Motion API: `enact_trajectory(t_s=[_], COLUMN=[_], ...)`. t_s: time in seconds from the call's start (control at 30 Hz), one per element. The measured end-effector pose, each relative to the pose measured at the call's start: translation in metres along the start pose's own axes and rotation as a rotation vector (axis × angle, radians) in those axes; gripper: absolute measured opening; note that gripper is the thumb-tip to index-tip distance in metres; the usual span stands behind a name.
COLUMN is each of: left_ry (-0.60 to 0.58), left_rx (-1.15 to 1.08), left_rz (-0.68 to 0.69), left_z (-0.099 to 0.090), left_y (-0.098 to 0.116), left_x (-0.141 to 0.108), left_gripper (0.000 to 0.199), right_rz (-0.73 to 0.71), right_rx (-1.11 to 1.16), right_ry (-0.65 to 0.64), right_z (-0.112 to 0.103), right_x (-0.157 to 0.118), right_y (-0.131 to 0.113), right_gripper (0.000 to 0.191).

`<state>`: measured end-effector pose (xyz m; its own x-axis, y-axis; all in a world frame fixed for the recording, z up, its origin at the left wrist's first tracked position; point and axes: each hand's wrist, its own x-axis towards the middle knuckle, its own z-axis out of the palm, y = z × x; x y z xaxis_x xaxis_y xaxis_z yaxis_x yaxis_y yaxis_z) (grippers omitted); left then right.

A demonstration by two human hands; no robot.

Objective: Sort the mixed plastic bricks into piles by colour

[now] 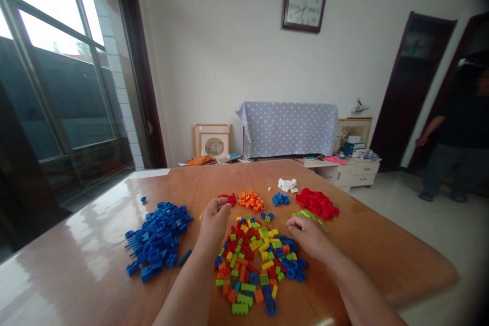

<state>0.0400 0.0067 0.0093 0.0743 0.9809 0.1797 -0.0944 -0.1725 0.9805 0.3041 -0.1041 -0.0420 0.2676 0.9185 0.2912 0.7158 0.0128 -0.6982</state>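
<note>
My left hand [216,219] is over the table, fingers curled together, beside the small red pile [232,198] and the orange pile [251,200]; whatever its fingers may hold is hidden. My right hand [305,232] has its fingers bent together at the near side of the light green pile [308,215], and its fingertips are too small to read. Between my forearms lies a mixed heap of colored blocks [248,254]. A large blue pile [158,239] spreads on the left. Farther back are a small blue pile [280,198], a white pile [288,185] and a large red pile [317,202].
A lone blue piece [143,199] lies near the left edge of the wooden table [382,244]. Behind the table stand a cloth-covered object [290,130] and a white cabinet [361,173]. A person [454,132] stands at the far right.
</note>
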Motion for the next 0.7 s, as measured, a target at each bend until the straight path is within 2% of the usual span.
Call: enact_trajectory(t_s=[0.1,0.23,0.4,0.7], left_ry=[0.019,0.039,0.031,0.058], left_rx=[-0.004,-0.026,-0.037,-0.035], left_rz=[-0.004,-0.005,-0.009,-0.013], left_z=[-0.001,-0.001,0.0,-0.002], left_y=[0.001,0.001,0.0,0.001], left_x=[0.001,0.001,0.001,0.002], left_gripper=[0.039,0.04,0.042,0.042], right_rz=[0.042,0.074,0.09,0.099], right_rx=[0.051,0.136,0.214,0.205], right_ry=[0.059,-0.031,-0.16,-0.2], right_z=[-0.01,-0.017,-0.019,-0.008], right_x=[-0.002,-0.016,-0.034,-0.031], right_y=[0.013,0.02,0.011,-0.003], right_gripper=[0.018,0.016,0.015,0.011])
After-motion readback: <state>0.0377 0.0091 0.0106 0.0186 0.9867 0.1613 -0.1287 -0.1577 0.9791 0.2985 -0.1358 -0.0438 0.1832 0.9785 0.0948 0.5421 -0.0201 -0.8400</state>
